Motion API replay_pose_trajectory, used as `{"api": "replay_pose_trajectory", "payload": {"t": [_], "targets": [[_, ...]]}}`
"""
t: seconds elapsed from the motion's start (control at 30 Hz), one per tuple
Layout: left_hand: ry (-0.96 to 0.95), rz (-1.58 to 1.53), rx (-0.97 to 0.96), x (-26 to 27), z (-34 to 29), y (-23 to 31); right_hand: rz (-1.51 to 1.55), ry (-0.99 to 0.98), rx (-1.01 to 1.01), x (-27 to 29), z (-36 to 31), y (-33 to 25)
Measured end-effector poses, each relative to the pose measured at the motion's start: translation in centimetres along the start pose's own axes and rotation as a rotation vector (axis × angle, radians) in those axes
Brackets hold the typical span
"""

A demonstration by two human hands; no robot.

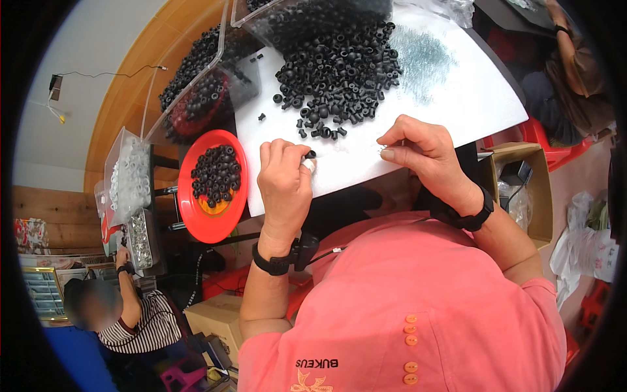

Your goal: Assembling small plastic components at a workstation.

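Note:
Above the front edge of a white sheet [261, 189], my left hand [284, 183] is closed on a small black part [309, 155] that shows at its fingertips. A white covering [308, 165] sits by that thumb. My right hand [428, 157] is apart from it, thumb and forefinger pinched at a tiny whitish bit too small to name. Beyond both hands spreads a pile of small black spool-shaped parts [339, 72]. Left of my left hand, a red plate [212, 233] holds several round black pieces [215, 173].
Clear bins of black parts stand at the far left [189, 85] and back [313, 23]. White pieces [130, 173] and shiny pieces [140, 238] fill boxes at left. An open carton [542, 196] is at right. People sit at lower left [140, 313] and upper right [575, 78].

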State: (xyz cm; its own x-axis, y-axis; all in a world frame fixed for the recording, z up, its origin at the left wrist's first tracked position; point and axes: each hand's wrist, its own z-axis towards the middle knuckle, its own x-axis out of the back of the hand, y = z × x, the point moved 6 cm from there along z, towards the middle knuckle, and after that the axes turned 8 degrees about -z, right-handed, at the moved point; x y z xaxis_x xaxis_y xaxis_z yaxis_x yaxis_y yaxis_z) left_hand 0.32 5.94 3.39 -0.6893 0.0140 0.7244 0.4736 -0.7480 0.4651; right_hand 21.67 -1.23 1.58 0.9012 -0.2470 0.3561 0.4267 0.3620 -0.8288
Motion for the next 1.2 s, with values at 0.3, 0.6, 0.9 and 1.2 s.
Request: {"api": "replay_pose_trajectory", "payload": {"t": [0.3,0.6,0.9,1.2], "targets": [[-0.113,-1.195,0.509,-3.3,-0.2,1.9,0.064,0.087,0.131,-0.3,0.7,-2.8],[-0.134,-1.420,0.544,-5.4,-0.4,2.7,-0.093,0.142,0.233,-0.7,0.3,-3.5],[-0.065,-1.465,0.573,-5.1,-0.9,2.0,-0.501,0.154,0.449,-2.6,-1.4,-5.4],[0.138,-1.308,0.577,-2.4,-1.9,-1.7,-0.620,0.137,0.183,-2.7,2.7,-3.4]]}}
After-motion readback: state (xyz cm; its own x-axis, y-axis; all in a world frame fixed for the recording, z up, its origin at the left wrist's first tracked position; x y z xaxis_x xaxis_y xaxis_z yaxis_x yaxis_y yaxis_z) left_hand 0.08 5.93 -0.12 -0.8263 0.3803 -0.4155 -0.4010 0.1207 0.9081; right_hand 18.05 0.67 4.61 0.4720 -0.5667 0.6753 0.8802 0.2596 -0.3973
